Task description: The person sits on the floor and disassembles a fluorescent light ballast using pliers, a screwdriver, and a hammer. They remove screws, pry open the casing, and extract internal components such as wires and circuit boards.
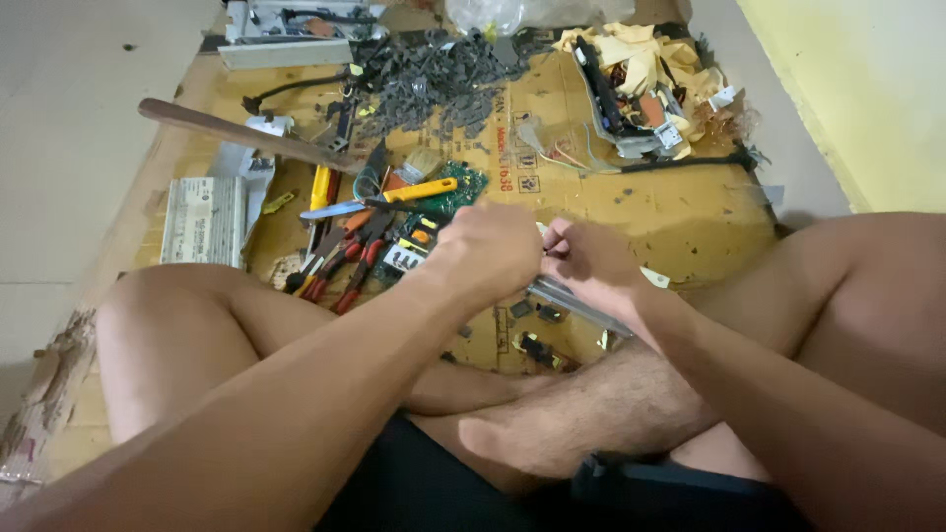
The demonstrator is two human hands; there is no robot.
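From the head camera, the left hand (493, 251) and right hand (589, 268) both curl shut around a slim grey metal tool (576, 302) above the crossed legs, its long axis slanting down-right, over a brown cardboard sheet (680, 212) on pale floor beside a yellow wall (857, 89)

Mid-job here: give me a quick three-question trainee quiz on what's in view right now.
1. True or false: the left hand and right hand are close together above the cardboard sheet.
2. What lies nearer the left hand: A) hand tools, B) yellow tape scraps?
3. What grey heap sits at the far edge?

Key: 1 true; 2 A; 3 small dark grey pieces.
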